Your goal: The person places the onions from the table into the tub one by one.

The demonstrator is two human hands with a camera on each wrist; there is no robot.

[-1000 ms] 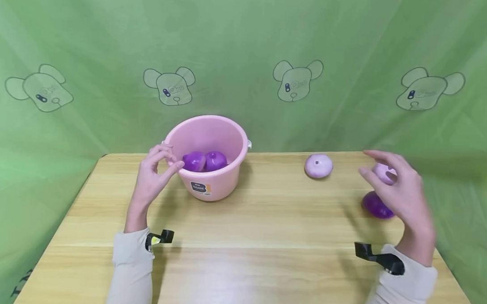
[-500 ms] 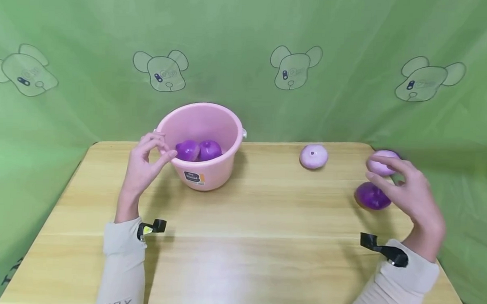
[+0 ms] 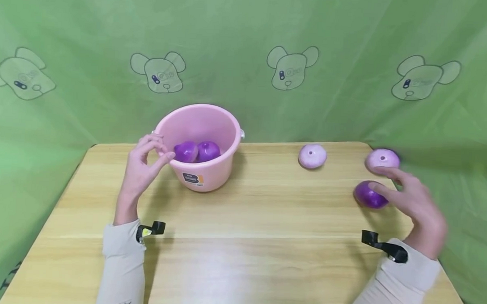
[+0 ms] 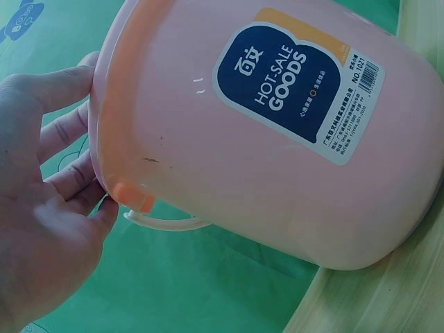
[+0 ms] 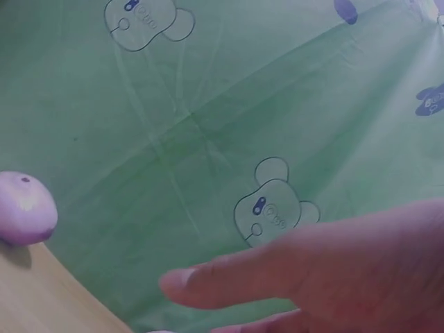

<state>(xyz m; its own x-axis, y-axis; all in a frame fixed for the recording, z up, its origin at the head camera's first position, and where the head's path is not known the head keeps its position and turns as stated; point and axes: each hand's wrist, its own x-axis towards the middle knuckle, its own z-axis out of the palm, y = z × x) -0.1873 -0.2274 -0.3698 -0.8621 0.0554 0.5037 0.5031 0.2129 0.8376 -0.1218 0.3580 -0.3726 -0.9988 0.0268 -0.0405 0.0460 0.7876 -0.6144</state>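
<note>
In the head view a pink bucket (image 3: 204,182) stands at the table's back left, with two purple onions (image 3: 185,152) inside. My left hand (image 3: 140,168) holds the bucket's rim at its left side. In the left wrist view, the thumb and fingertips meet the rim beside the pale handle (image 4: 166,222). On the right, a purple onion (image 3: 367,195) lies on the table. My right hand (image 3: 415,198) is over its right side, thumb overlapping it, fingers reaching left and apart from the thumb. A pale onion (image 3: 382,159) sits just behind that hand.
Another pale onion (image 3: 312,156) lies near the back edge of the wooden table (image 3: 240,232), between bucket and right hand. A green curtain (image 3: 231,44) with mouse-like drawings hangs close behind the table and at both sides.
The view has tilted down and shifted slightly. My right hand has lowered toward the purple onion, its thumb now overlapping it, and uncovers the pale onion behind. The left hand stays at the bucket rim.
</note>
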